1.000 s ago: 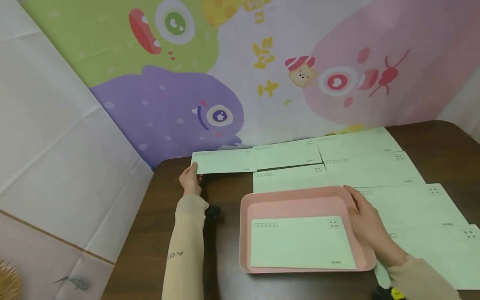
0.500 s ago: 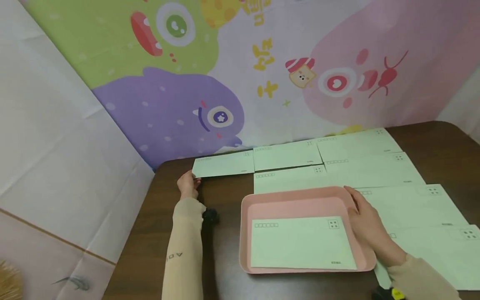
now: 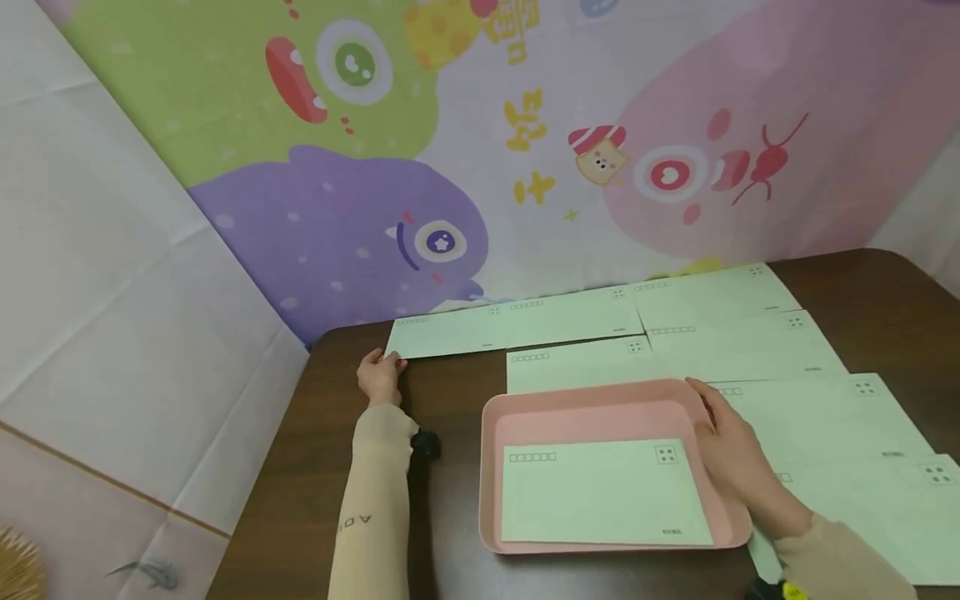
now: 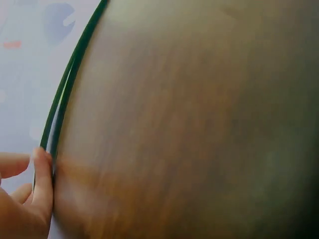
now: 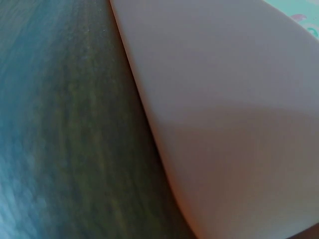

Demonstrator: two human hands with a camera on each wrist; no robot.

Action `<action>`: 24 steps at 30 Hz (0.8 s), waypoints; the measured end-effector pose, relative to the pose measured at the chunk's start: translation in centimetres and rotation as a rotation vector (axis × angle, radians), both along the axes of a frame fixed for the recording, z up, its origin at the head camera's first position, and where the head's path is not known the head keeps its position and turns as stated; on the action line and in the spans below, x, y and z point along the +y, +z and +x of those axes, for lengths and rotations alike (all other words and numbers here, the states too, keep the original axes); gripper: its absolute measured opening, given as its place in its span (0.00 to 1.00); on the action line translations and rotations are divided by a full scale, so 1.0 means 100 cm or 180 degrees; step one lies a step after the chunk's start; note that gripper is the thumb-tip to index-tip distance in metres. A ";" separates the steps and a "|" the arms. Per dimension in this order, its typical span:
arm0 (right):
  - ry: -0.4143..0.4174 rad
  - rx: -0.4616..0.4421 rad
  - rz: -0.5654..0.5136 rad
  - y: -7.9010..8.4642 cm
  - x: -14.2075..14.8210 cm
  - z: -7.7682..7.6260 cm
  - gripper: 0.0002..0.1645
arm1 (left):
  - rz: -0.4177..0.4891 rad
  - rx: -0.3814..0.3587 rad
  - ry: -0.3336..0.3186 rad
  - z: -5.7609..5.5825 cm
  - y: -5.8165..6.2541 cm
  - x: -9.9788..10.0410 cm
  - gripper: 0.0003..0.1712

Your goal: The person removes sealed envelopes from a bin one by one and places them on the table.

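In the head view my left hand (image 3: pixel 380 377) pinches the near left corner of a pale green envelope (image 3: pixel 446 335) at the table's back edge. That envelope's right end meets the neighbouring envelope (image 3: pixel 573 317). The left wrist view shows my thumb and fingers (image 4: pixel 42 184) at the envelope's thin, slightly bowed edge (image 4: pixel 64 89). My right hand (image 3: pixel 738 450) grips the right rim of a pink tray (image 3: pixel 592 410), its thumb inside. In the tray lies another envelope (image 3: pixel 600 496). The tray's outer wall (image 5: pixel 224 89) fills much of the right wrist view, where no fingers show.
Several more envelopes lie in rows on the brown table (image 3: pixel 315 475), at the back (image 3: pixel 712 287) and right (image 3: pixel 825 412), some partly under the tray or arm. A cartoon-printed cloth (image 3: pixel 337 225) hangs behind the table. White panelling (image 3: pixel 112 292) stands at the left.
The left hand has drawn the held envelope's left end slightly nearer, so the envelope slants more. The head view has tilted up a little. Tray and right hand stay in place.
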State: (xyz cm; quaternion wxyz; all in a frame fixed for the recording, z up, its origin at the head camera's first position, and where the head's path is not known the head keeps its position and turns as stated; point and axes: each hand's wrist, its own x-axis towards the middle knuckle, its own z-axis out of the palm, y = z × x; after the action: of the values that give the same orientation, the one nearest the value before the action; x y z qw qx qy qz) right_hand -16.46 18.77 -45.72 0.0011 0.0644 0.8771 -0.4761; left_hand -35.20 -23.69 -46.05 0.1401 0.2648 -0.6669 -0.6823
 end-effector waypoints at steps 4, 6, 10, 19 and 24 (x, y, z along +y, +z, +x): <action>0.0010 -0.0010 -0.0008 0.000 -0.001 0.000 0.31 | -0.0739 -0.0155 -0.0285 0.012 0.010 0.004 0.30; 0.0014 -0.0026 -0.0037 0.000 -0.001 0.000 0.31 | -0.1040 -0.0233 -0.0427 0.015 0.013 0.005 0.29; 0.0004 -0.0064 -0.0073 0.001 -0.001 0.000 0.31 | -0.1286 -0.0336 -0.0690 0.016 0.014 0.004 0.29; 0.0015 -0.0022 -0.0102 0.002 0.000 0.001 0.31 | -0.1174 -0.0747 -0.0893 0.022 0.034 -0.001 0.38; 0.0008 0.0001 -0.0110 0.001 0.000 0.001 0.31 | -0.1359 -0.0817 -0.1139 0.033 0.046 0.000 0.37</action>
State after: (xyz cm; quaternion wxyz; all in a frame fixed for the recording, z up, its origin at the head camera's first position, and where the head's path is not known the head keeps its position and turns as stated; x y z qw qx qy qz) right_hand -16.38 18.80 -45.62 0.0027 0.0632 0.8688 -0.4911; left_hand -31.89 -23.65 -41.44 -0.0151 0.1918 -0.8435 -0.5016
